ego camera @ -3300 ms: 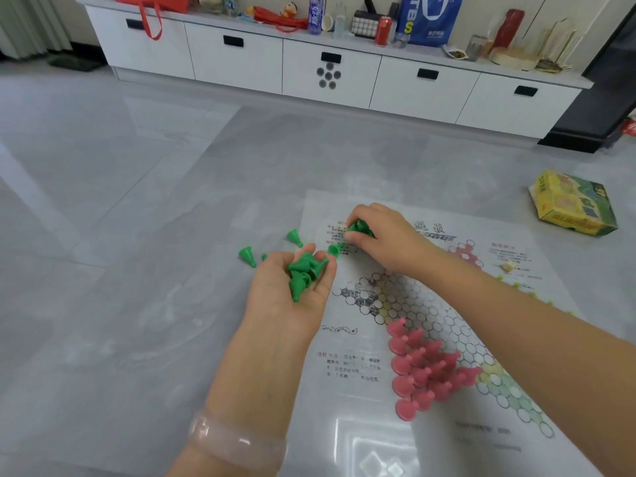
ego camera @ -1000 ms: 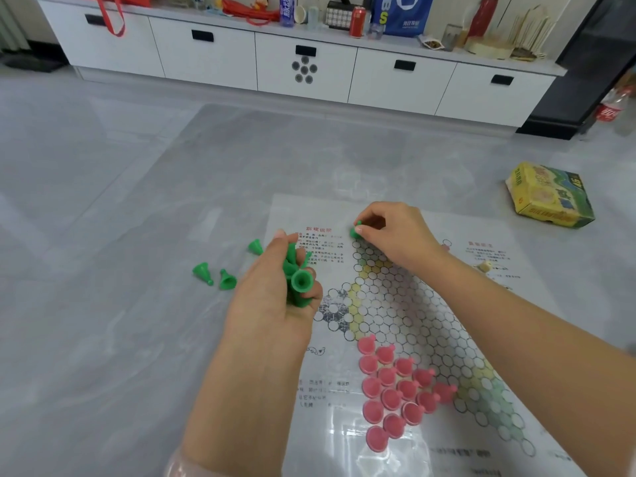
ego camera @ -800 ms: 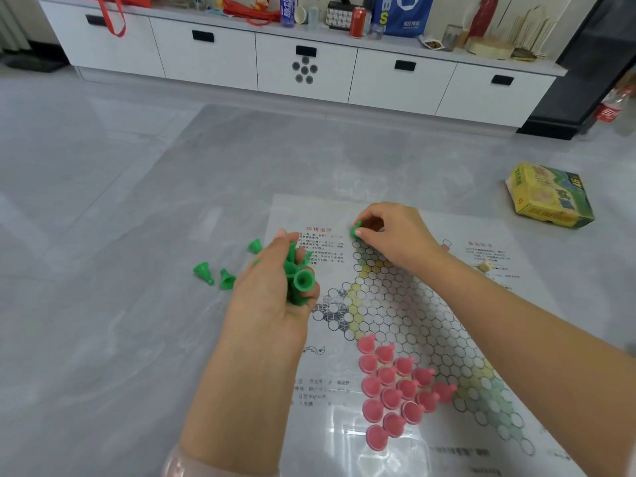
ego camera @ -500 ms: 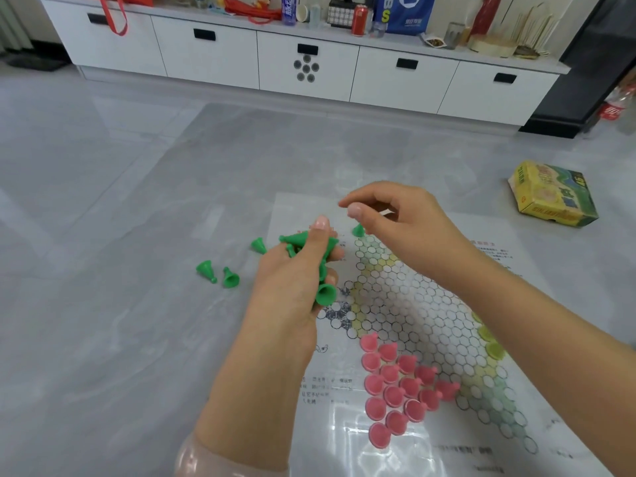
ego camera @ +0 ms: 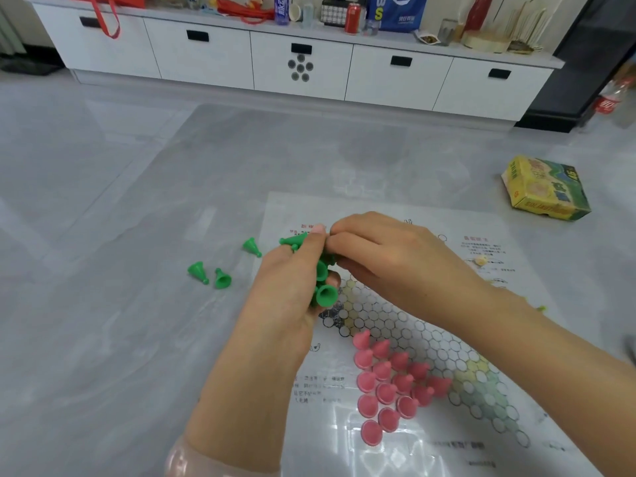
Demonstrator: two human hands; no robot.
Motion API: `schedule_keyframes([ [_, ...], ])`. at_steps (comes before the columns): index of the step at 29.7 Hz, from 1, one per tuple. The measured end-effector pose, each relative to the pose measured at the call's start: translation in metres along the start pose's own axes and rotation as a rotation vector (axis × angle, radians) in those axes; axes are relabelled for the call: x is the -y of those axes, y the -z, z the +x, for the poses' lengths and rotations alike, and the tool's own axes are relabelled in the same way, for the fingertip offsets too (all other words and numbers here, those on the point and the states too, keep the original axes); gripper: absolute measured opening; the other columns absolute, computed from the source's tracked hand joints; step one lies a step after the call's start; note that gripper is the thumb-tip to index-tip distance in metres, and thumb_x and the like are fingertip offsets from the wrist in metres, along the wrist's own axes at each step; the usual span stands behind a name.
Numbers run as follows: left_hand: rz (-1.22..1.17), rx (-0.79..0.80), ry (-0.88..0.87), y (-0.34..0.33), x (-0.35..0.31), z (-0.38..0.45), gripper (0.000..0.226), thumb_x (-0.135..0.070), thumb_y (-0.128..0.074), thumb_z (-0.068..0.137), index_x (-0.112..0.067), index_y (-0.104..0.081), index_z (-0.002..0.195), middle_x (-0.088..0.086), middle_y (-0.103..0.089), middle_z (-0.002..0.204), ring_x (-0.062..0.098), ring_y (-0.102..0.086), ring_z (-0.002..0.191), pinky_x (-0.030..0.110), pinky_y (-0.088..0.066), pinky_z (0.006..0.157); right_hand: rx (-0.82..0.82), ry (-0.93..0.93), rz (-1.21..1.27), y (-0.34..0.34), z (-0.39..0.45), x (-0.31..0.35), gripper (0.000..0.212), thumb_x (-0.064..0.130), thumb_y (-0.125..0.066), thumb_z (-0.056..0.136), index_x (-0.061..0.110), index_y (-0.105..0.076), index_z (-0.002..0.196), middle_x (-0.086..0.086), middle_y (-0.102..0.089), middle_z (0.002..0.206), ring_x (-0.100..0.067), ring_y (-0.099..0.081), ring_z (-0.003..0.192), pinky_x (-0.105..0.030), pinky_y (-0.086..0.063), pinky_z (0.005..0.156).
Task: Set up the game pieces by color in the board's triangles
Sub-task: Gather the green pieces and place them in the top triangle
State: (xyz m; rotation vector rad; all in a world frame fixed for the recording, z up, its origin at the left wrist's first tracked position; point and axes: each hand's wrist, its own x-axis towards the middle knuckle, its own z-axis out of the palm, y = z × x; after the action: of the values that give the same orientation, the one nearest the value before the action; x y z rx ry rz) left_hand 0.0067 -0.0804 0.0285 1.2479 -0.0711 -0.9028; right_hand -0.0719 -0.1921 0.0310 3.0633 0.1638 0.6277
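Pink pieces [ego camera: 392, 380] already fill their triangle on the board [ego camera: 430, 325], while the left hand [ego camera: 292, 287] clutches a bunch of green pieces [ego camera: 321, 280], the right hand [ego camera: 385, 256] pinches at that bunch, and three green strays [ego camera: 223, 270] lie on the floor [ego camera: 103, 304], unplaced.

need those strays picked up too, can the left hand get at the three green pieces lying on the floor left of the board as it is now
Probably not yet. The floor around the three green pieces is open, but the left hand is already closed on a bunch of green pieces, leaving no free fingers.
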Motion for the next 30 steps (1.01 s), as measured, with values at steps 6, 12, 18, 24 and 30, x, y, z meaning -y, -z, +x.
schedule_keyframes([
  [6, 0.312, -0.055, -0.149, 0.0, 0.004, 0.0, 0.024, -0.034, -0.05, 0.092, -0.013, -0.061, 0.088, 0.001, -0.054, 0.065, 0.008, -0.049, 0.049, 0.023, -0.042, 0.051, -0.038, -0.101, 0.151, -0.002, -0.002, -0.001, 0.013, 0.016, -0.055, 0.084, 0.011, -0.063, 0.093, -0.001, -0.064, 0.085, -0.014, -0.058, 0.072, -0.029, -0.051, 0.057],
  [12, 0.437, -0.129, -0.293, 0.008, 0.004, 0.001, 0.016, -0.033, -0.054, 0.089, -0.026, -0.056, 0.075, 0.0, -0.062, 0.083, 0.008, -0.046, 0.049, 0.015, -0.04, 0.042, -0.138, -0.825, 0.679, -0.003, -0.004, -0.032, 0.008, 0.013, -0.059, 0.087, 0.019, -0.06, 0.092, 0.008, -0.068, 0.085, -0.002, -0.066, 0.078, -0.017, -0.054, 0.077],
  [18, 0.702, -0.161, -0.41, 0.014, 0.007, 0.005, 0.028, -0.038, -0.051, 0.089, -0.013, -0.054, 0.075, 0.003, -0.055, 0.07, 0.018, -0.046, 0.06, 0.026, -0.042, 0.057, -0.007, -1.013, 0.563, -0.029, -0.001, -0.049, 0.005, 0.017, -0.058, 0.088, 0.016, -0.063, 0.091, 0.006, -0.064, 0.083, -0.01, -0.061, 0.08, -0.022, -0.049, 0.077],
  [24, 1.029, -0.202, -0.544, 0.022, 0.009, 0.006, 0.027, -0.036, -0.05, 0.09, -0.011, -0.055, 0.083, -0.005, -0.049, 0.065, 0.005, -0.041, 0.056, 0.008, -0.037, 0.057, -0.004, -0.9, 0.433, -0.043, 0.007, -0.04, 0.008, 0.019, -0.063, 0.085, 0.016, -0.068, 0.091, 0.009, -0.061, 0.082, -0.004, -0.055, 0.075, -0.004, -0.036, 0.063],
  [30, 1.059, -0.214, -0.536, 0.025, 0.01, 0.008, 0.028, -0.038, -0.051, 0.089, -0.011, -0.056, 0.082, -0.005, -0.05, 0.065, 0.005, -0.042, 0.056, 0.013, -0.036, 0.053, 0.002, -0.86, 0.371, -0.048, 0.009, -0.037, 0.01, 0.018, -0.064, 0.084, 0.014, -0.069, 0.091, 0.007, -0.061, 0.08, -0.008, -0.054, 0.075, -0.006, -0.036, 0.062],
])
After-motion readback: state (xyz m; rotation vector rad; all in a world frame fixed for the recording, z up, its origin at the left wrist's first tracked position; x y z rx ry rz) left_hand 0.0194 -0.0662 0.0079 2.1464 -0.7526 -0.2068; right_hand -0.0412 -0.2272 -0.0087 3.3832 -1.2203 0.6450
